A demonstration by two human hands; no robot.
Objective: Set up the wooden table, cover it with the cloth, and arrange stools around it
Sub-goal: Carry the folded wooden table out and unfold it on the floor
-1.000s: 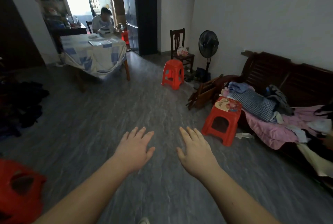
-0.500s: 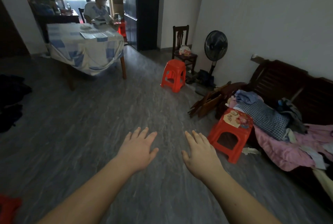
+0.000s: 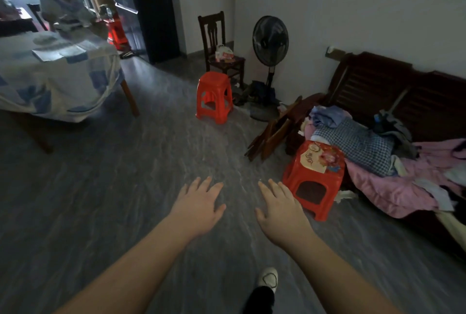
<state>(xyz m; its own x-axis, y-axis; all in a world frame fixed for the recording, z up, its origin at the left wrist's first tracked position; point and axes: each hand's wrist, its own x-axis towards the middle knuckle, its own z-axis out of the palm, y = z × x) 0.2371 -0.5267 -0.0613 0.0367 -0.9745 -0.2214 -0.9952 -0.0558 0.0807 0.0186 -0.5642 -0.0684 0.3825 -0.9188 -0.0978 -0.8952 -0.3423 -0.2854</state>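
Both my left hand [image 3: 199,206] and right hand [image 3: 280,209] reach out flat, fingers spread and holding nothing, so I should walk to the folded dark wooden table [image 3: 274,129] leaning by the bench far right, past the near red plastic stool [image 3: 314,180], and grip it two-handed.

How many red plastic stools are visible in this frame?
3. One stands mid-floor before the wooden chair; one beside the sofa, near the right hand; one behind the covered table, partly hidden. Others may lie outside the view.
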